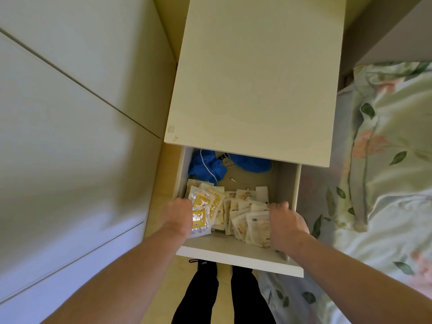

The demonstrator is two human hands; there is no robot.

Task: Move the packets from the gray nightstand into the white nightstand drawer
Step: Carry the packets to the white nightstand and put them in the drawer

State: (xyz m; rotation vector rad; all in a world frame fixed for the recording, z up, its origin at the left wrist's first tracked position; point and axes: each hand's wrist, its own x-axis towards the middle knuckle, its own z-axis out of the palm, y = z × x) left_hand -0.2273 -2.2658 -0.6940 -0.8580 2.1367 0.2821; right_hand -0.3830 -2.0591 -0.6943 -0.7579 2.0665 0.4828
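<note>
The white nightstand (252,73) stands below me with its drawer (236,256) pulled out. Several packets fill the drawer's front half: yellow-and-white ones (204,206) on the left, pale beige ones (245,216) on the right. My left hand (178,216) reaches into the drawer's left side, fingers down against the yellow packets. At the right side, my right hand (286,224) has its fingers curled over the beige stack. The fingertips of both hands are hidden among the packets. The gray nightstand is out of view.
A blue cloth (210,166) and a white cable (243,182) lie at the drawer's back. A bed with floral bedding (388,160) is close on the right. White cabinet panels (70,113) line the left. My legs (224,298) stand on the wooden floor below the drawer.
</note>
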